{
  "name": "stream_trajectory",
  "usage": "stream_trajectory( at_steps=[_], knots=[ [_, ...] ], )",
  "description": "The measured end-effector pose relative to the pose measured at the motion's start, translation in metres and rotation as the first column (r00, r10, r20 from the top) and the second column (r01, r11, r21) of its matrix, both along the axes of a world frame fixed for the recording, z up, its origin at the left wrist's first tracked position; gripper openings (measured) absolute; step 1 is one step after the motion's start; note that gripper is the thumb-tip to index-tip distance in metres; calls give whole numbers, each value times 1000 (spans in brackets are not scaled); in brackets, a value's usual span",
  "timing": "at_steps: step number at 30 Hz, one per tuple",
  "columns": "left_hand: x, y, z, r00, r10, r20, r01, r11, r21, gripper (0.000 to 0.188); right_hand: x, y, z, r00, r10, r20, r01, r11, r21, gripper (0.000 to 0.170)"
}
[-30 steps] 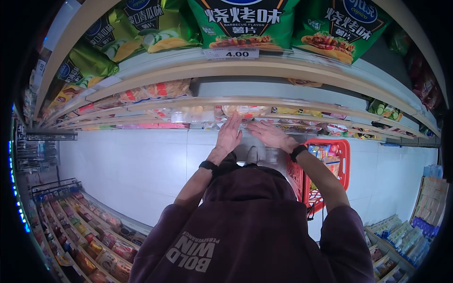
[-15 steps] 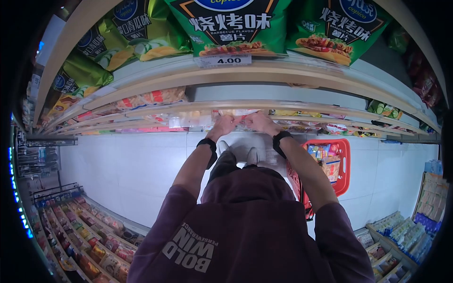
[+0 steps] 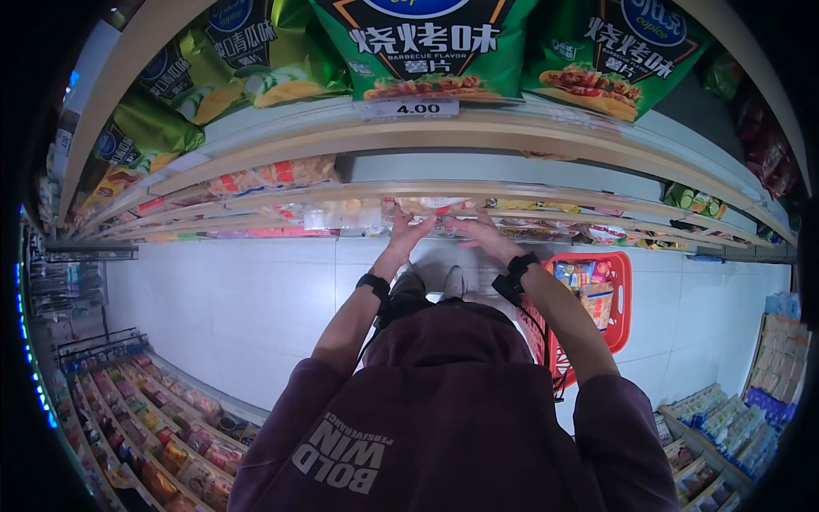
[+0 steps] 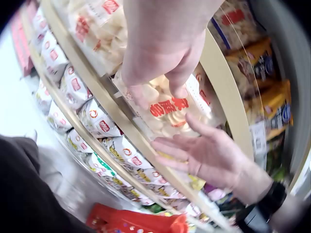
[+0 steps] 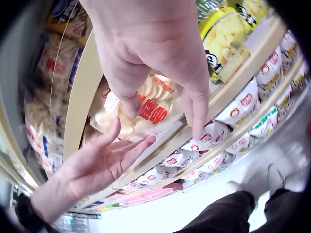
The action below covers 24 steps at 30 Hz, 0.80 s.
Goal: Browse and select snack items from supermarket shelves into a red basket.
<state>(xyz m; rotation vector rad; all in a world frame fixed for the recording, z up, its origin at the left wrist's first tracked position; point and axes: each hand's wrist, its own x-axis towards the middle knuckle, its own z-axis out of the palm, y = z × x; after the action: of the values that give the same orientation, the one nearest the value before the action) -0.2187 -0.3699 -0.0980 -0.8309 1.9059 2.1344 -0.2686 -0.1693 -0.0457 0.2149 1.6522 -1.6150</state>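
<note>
A clear bag of pale puffed snacks with red lettering (image 4: 170,109) (image 5: 155,109) lies on a mid-height shelf between the two hands. My left hand (image 3: 409,235) (image 4: 163,43) (image 5: 99,162) is at one side of it, palm toward the bag and fingers spread. On the other side is my right hand (image 3: 489,236) (image 4: 214,160) (image 5: 150,43), its thumb over the bag and its fingers extended near the shelf edge. Neither hand is closed round the bag; whether the fingertips touch it cannot be told.
A red basket (image 3: 623,303) with several packages stands on the floor at the right. Green chip bags (image 3: 426,51) fill the upper shelf above a wooden edge (image 3: 426,132). Small white packs (image 4: 99,119) sit in rows below. Another stocked shelf (image 3: 162,427) is at the lower left.
The hands first moved from flat and outstretched to close together at the bag with bent fingers, then drew slightly apart with their fingers spread. The view has tilted a little.
</note>
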Motion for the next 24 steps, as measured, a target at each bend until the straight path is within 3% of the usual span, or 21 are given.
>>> stream_trajectory(
  at_steps=[3,6,8,9,12,15,18,20,21,23,24],
  knots=[
    [-5,6,5,994,-54,-93,41,989,-145,90,-16,4,0,990,-73,117,95,978,-188,56],
    [-31,-5,2,955,-278,105,289,951,-109,80,-46,4,-29,995,-53,88,73,966,-248,49],
    [-41,-4,-14,946,-240,218,308,876,-372,94,-50,5,-38,999,-25,47,35,974,-223,43],
    [-46,-2,-12,942,-209,263,317,811,-492,102,-52,6,-37,1000,-14,19,18,982,-188,43],
    [-47,-10,-8,911,-320,259,411,750,-519,104,-50,7,-39,998,10,-68,-15,997,-80,46],
    [-46,-10,-15,932,-263,251,361,752,-551,102,-48,3,-40,982,9,-191,-4,1000,30,52],
    [-29,-12,-26,966,-258,-32,212,852,-478,73,-24,-1,7,974,30,-226,9,985,172,57],
    [-8,-11,-19,946,-305,112,307,727,-614,63,-14,-2,22,985,75,-153,-24,950,310,56],
    [3,-12,-12,929,-318,189,359,650,-670,58,-17,0,9,975,211,-73,-177,930,323,55],
    [24,-29,-1,823,-497,276,568,726,-387,55,-22,7,-35,883,461,90,-464,829,313,52],
    [34,-38,2,756,-587,290,650,726,-223,54,-18,4,-20,836,547,48,-538,799,268,64]
  ],
)
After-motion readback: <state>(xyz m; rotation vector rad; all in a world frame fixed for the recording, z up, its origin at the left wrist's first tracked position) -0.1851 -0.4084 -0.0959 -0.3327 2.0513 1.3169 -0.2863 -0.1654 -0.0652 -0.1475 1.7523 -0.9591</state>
